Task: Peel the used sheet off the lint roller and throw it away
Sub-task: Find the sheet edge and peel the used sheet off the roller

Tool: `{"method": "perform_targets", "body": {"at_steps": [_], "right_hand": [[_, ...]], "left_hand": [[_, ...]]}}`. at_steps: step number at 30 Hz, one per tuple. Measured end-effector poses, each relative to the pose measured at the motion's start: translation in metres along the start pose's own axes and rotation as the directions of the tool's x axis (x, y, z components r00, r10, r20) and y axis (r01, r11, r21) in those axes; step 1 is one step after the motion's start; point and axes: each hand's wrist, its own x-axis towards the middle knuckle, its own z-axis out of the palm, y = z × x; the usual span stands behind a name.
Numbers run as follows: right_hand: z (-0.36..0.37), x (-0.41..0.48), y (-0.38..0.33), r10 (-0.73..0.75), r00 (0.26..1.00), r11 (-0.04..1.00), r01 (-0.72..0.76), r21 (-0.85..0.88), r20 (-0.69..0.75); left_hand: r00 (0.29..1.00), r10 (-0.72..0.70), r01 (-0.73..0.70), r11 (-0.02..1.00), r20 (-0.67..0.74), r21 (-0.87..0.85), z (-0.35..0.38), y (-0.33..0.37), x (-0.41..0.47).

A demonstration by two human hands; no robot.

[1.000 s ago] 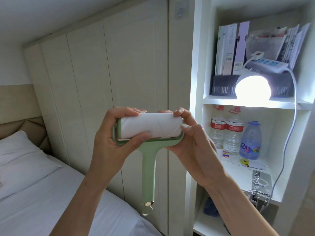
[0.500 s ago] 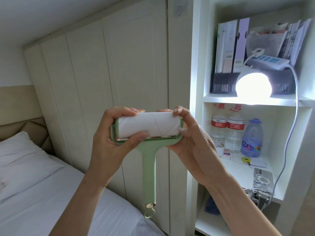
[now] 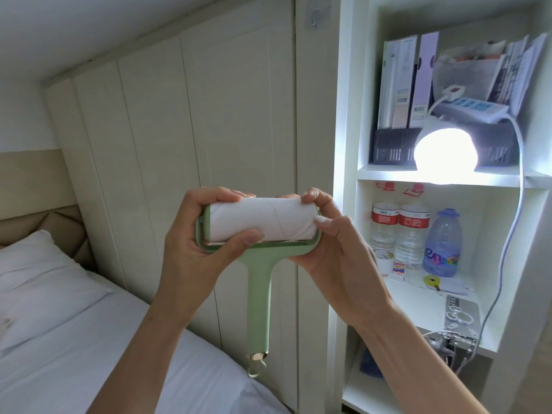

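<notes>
I hold a green lint roller (image 3: pixel 259 297) upright in front of me, its handle hanging down. The white paper roll (image 3: pixel 263 221) lies sideways in the green frame, with a slanted seam line across its sheet. My left hand (image 3: pixel 197 240) grips the roll's left end, fingers over the top and thumb pressed on the front. My right hand (image 3: pixel 331 243) cups the right end, with its thumb tip on the roll's edge and its fingertips on top. The sheet lies flat on the roll; no corner is lifted.
A bed with white sheets and a pillow (image 3: pixel 35 282) lies at the lower left. Cream wardrobe panels (image 3: pixel 179 144) stand behind. At the right, white shelves (image 3: pixel 442 174) hold a glowing lamp (image 3: pixel 445 150), folders, a power strip, water bottles (image 3: pixel 400 234) and keys.
The roll has turned slightly in the frame, and the seam line has shifted right. Both hands keep their hold; the view has dropped a little.
</notes>
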Motion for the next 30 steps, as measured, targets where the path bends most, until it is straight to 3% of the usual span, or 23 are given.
{"method": "perform_targets", "body": {"at_steps": [9, 24, 27, 30], "right_hand": [[-0.001, -0.002, 0.002, 0.006, 1.000, 0.993, -0.007, -0.114, -0.008], [-0.002, -0.001, 0.002, 0.036, 0.999, 0.999, -0.035, -0.029, 0.031], [-0.001, -0.003, 0.004, -0.039, 0.999, 0.978, 0.043, -0.204, 0.028], [-0.001, -0.003, 0.011, -0.342, 0.938, 0.801, 0.260, -0.540, -0.055]], "left_hand": [[0.999, -0.028, 0.027, 0.999, -0.016, -0.027, -0.001, 0.001, 0.001], [0.993, -0.076, 0.074, 0.997, -0.091, -0.021, -0.001, -0.002, 0.004], [0.976, -0.145, 0.129, 0.986, -0.162, -0.104, 0.000, -0.003, 0.005], [0.969, -0.176, 0.160, 0.982, -0.175, -0.101, 0.001, -0.002, 0.006]]}}
